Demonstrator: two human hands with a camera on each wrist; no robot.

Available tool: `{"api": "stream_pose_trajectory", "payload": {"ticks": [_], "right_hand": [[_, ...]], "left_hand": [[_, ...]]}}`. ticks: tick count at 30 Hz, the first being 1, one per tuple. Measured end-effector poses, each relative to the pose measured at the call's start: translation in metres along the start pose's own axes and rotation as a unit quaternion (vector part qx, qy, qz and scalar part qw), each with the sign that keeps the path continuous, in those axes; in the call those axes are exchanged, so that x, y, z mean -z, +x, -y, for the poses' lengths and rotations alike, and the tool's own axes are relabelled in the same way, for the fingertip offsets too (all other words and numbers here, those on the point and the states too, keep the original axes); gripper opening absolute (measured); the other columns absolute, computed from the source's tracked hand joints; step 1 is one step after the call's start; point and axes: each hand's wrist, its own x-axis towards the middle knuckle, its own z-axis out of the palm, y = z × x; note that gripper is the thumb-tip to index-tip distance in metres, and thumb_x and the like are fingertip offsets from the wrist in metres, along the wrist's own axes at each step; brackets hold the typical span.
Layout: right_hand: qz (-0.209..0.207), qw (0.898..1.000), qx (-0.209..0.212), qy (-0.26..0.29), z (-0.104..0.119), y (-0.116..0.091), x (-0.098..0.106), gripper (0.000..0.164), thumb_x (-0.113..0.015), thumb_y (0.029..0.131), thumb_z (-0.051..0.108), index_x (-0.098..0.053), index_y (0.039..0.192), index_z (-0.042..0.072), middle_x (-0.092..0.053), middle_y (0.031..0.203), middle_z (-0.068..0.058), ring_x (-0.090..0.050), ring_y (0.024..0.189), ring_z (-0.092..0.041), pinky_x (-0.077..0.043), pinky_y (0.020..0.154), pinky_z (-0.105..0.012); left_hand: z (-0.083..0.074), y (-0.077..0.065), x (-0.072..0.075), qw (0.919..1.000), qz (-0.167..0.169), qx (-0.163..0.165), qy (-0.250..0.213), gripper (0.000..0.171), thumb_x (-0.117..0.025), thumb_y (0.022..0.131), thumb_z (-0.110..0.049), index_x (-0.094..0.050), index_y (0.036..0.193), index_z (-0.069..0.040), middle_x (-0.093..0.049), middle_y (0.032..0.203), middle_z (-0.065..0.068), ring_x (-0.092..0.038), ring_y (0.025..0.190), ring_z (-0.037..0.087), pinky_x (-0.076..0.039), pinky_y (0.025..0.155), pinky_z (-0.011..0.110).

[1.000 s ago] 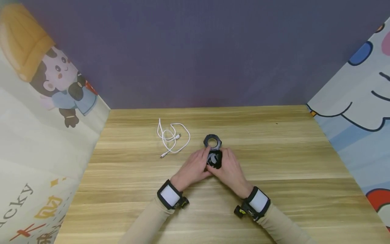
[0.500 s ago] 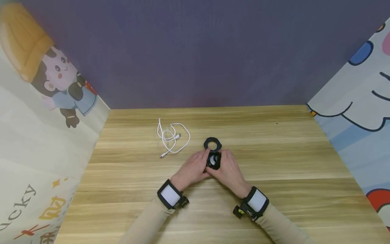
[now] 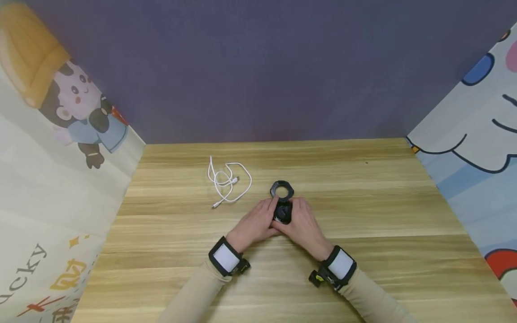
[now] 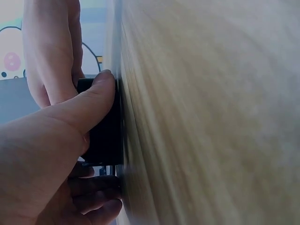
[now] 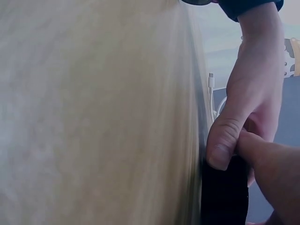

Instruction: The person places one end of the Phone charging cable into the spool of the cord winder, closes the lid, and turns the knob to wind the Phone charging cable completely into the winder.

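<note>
A small black device with a squarish body (image 3: 282,213) and an octagonal ring (image 3: 282,183) at its far end is between my hands, low at the wooden table. My left hand (image 3: 253,223) grips its left side. In the left wrist view, the thumb lies along the black body (image 4: 104,136). From the right, my right hand (image 3: 305,228) holds the opposite side, its thumb reaching toward the left hand at the near edge. The right wrist view shows the black side wall (image 5: 225,194) with the left thumb over its end. The device's underside is hidden.
A loosely coiled white cable (image 3: 235,180) with a plug at each end lies on the table (image 3: 363,202), left of and beyond the hands. A dark partition (image 3: 274,72) rises at the back; printed panels stand at both sides.
The ring and body have shifted slightly toward me, and the bright reflection on the body has faded. Both hands keep their grip almost in place; the cable has not moved.
</note>
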Motion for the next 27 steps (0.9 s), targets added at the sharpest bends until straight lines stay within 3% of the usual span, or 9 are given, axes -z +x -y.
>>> {"api": "stream_pose_trajectory", "payload": {"ticks": [7,11,20,27], "right_hand": [[0.036,0.999,-0.025,0.022,-0.001,0.000,0.008,0.093,-0.080,0.084,0.058,-0.050,0.136,-0.014,-0.058,0.122,-0.027,-0.058,0.109,-0.036,-0.054,0.094,-0.050],[0.025,0.999,-0.026,0.023,-0.004,0.000,0.011,0.088,-0.078,0.088,0.055,-0.050,0.137,-0.012,-0.057,0.124,-0.026,-0.059,0.110,-0.037,-0.055,0.093,-0.051],[-0.051,0.997,0.050,-0.022,-0.009,0.000,0.016,0.059,-0.082,0.087,0.046,-0.061,0.107,-0.005,-0.055,0.099,-0.015,-0.053,0.086,-0.028,-0.050,0.073,-0.040],[-0.046,0.997,0.041,-0.044,-0.006,-0.001,0.014,0.054,-0.081,0.087,0.050,-0.066,0.098,-0.001,-0.056,0.095,-0.012,-0.055,0.084,-0.025,-0.053,0.073,-0.040]], "left_hand": [[0.001,0.001,0.001,0.9998,0.014,0.012,-0.006,0.099,-0.073,0.094,-0.051,-0.025,0.159,0.007,-0.046,0.154,0.024,-0.046,0.143,0.034,-0.035,0.122,0.040],[0.002,0.001,0.002,0.9991,0.022,0.025,-0.026,0.104,-0.071,0.092,-0.057,-0.024,0.160,0.005,-0.047,0.153,0.025,-0.048,0.141,0.033,-0.039,0.119,0.040],[0.002,0.004,0.004,0.9981,0.026,0.028,-0.049,0.105,-0.072,0.091,-0.058,-0.023,0.161,0.004,-0.050,0.150,0.026,-0.054,0.135,0.035,-0.045,0.114,0.041],[0.001,0.005,0.005,0.9978,0.028,0.031,-0.052,0.104,-0.070,0.092,-0.060,-0.024,0.161,0.003,-0.050,0.150,0.028,-0.054,0.135,0.037,-0.045,0.115,0.041]]}}
